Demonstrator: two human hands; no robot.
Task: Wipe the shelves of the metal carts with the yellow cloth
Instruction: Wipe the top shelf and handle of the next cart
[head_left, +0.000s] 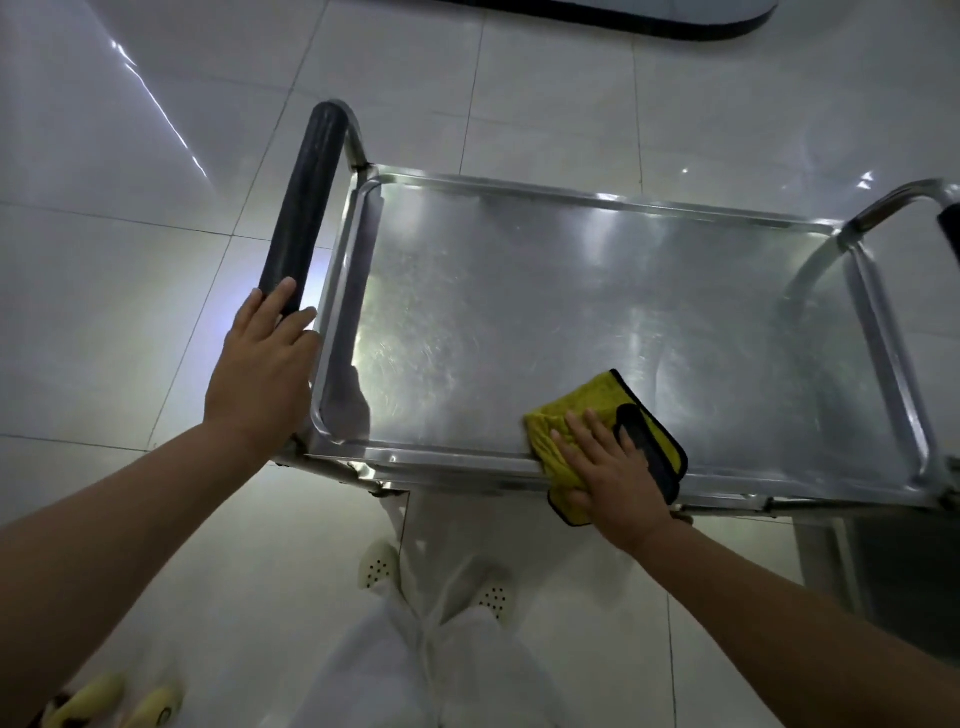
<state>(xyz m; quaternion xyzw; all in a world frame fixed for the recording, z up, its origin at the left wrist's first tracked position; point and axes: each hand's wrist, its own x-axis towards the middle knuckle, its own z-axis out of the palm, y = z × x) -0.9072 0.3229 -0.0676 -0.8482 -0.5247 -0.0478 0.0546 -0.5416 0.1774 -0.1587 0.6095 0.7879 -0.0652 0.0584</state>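
Note:
A metal cart stands in front of me, its shiny top shelf (571, 312) a shallow tray with a raised rim. The yellow cloth (576, 415), edged in black, lies folded over the shelf's near rim, partly on the shelf and partly hanging off the front. My right hand (613, 473) presses flat on the cloth with straight fingers. My left hand (260, 364) rests on the near end of the black padded handle (304, 208) at the cart's left end, fingers extended over it.
A second handle with a black grip (948, 223) rises at the cart's right end. A lower part of the cart (893, 571) shows under the right side. White floor tiles surround the cart. My feet in white shoes (379, 564) stand close to its front edge. Yellow slippers (104, 701) lie at bottom left.

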